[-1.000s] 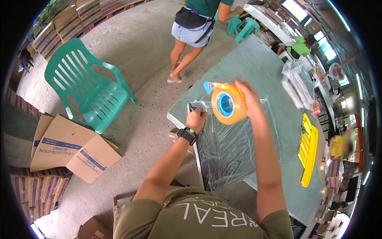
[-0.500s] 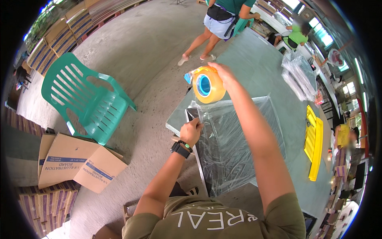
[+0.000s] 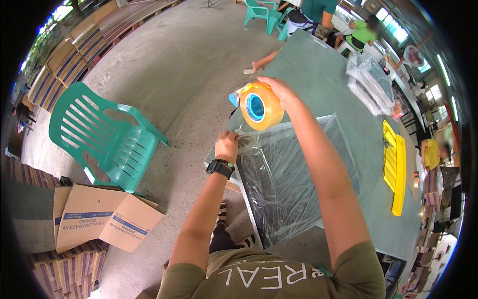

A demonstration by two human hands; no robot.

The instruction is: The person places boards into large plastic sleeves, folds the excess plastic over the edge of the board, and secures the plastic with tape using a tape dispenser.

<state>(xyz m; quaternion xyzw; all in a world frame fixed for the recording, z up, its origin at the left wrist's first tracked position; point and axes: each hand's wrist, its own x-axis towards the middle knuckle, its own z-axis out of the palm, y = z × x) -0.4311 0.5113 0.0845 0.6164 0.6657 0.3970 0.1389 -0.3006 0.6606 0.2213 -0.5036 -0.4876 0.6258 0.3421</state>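
A concrete floor (image 3: 164, 74) surrounds a long grey-green bench (image 3: 318, 74) in an open work hall. A flat dark panel wrapped in clear plastic film (image 3: 294, 174) lies at the near left corner of the bench, its left side along the bench's left edge. The left hand (image 3: 227, 146), fingers closed, pinches the film at the panel's far left corner. The right hand (image 3: 280, 91) is clamped on a roll of tan packing tape with a blue core (image 3: 260, 105), held in the air above that same corner. A yellow plastic tray (image 3: 394, 167) lies near the right edge. A green plastic chair (image 3: 107, 139) and a folded cardboard box (image 3: 102, 222) occupy the floor to the left.
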